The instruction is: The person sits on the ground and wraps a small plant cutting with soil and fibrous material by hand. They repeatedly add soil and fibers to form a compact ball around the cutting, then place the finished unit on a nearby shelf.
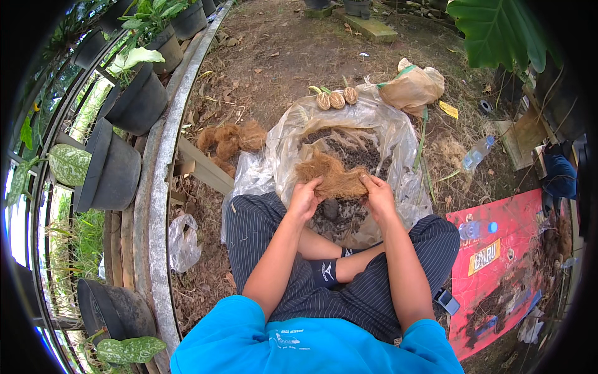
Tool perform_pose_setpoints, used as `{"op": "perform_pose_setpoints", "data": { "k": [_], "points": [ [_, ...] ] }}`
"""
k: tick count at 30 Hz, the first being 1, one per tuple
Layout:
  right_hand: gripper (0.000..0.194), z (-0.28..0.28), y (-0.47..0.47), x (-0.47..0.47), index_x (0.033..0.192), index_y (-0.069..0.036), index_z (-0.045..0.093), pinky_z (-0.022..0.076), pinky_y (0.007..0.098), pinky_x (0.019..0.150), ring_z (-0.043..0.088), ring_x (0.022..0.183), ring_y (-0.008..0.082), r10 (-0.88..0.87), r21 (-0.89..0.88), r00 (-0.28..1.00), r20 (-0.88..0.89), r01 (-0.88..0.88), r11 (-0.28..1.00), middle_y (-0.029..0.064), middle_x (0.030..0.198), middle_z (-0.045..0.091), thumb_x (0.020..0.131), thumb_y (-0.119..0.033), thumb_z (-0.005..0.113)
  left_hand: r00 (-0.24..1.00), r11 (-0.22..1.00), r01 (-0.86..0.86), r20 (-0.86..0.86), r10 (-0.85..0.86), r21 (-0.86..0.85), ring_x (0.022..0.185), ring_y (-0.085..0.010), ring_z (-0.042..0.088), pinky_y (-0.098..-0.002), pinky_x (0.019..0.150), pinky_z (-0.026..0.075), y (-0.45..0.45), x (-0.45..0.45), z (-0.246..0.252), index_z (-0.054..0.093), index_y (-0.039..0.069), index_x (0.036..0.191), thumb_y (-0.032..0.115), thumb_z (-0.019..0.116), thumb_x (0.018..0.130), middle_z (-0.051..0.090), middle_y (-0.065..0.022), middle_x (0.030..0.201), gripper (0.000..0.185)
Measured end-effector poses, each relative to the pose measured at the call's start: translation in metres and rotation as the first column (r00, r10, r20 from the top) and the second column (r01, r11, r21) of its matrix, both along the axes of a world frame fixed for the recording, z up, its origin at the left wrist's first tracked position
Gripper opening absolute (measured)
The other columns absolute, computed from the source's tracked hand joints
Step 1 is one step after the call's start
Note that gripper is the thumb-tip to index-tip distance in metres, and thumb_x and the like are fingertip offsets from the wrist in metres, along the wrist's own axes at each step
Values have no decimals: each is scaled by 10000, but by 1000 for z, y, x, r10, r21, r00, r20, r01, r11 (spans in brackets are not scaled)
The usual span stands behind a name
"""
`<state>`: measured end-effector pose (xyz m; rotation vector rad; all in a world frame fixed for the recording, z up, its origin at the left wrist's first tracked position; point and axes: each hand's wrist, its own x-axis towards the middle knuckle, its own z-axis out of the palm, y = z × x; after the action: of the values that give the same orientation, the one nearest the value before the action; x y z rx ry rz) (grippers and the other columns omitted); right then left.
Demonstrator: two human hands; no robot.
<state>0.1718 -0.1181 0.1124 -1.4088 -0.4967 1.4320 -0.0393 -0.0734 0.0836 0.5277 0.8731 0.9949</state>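
Observation:
Brown coconut fibre [331,175] is stretched between my two hands, above an opened plastic sack [289,135] that holds dark soil [362,156]. My left hand [306,198] pinches the fibre's left end, and my right hand [377,194] grips its right end. A dark lump [331,209] lies in the soil just below the fibre. Three string-wrapped balls [337,100] with green stems sit in a row at the sack's far edge. More loose coconut fibre [229,140] lies on the ground to the left of the sack.
Black plant pots [112,168] line a shelf on the left. A tan plastic bag [413,89] lies beyond the sack. Plastic bottles [477,153] and a soil-strewn red banner [504,276] are at the right. A crumpled clear bag [184,243] lies beside the shelf.

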Motion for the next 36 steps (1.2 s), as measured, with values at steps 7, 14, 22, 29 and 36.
{"op": "perform_pose_setpoints", "data": {
  "k": [7, 14, 22, 29, 36],
  "points": [
    [133, -4, 2, 9, 1047, -32, 676, 553, 310, 732, 669, 870, 129, -44, 132, 991, -124, 60, 989, 40, 968, 701, 943, -92, 732, 969, 991, 75, 242, -46, -112, 1208, -265, 645, -430, 1028, 526, -1, -1, 8, 524, 12, 1386, 137, 582, 1030, 651, -133, 1328, 382],
    [168, -16, 2, 4, 1044, -4, 662, 526, 276, 758, 643, 855, 123, -122, 244, 635, 763, -108, 964, 47, 942, 685, 879, 15, 682, 940, 962, 248, 267, -210, -117, 1245, -266, 632, -438, 1070, 504, -17, 11, 24, 551, 38, 1367, 191, 581, 1041, 648, -121, 1343, 361],
    [386, -3, -2, -9, 1300, -5, 582, 527, 312, 885, 650, 1033, 185, 128, 241, 971, -200, -78, 968, 95, 1184, 671, 954, -150, 670, 989, 987, 143, 41, -141, -72, 1182, -236, 661, -469, 1000, 533, -25, 22, 11, 579, 52, 1343, 214, 614, 1028, 677, -87, 1273, 356],
    [481, 11, -14, -17, 1299, 17, 565, 517, 363, 929, 654, 1042, 239, 218, 320, 751, 624, -499, 805, 127, 1190, 683, 916, -221, 732, 984, 989, 131, -116, -138, -70, 1095, -206, 676, -441, 902, 573, -24, 18, 6, 581, 64, 1338, 210, 625, 1014, 681, -86, 1226, 359],
    [290, -7, -3, -26, 1059, 46, 636, 549, 357, 749, 695, 814, 224, -58, 269, 966, 252, -12, 963, 117, 944, 729, 926, -189, 741, 995, 996, 78, -60, -76, 32, 1037, -198, 681, -374, 871, 581, -21, 23, -3, 575, 41, 1312, 48, 637, 964, 686, -77, 1168, 354]
  ]
}}
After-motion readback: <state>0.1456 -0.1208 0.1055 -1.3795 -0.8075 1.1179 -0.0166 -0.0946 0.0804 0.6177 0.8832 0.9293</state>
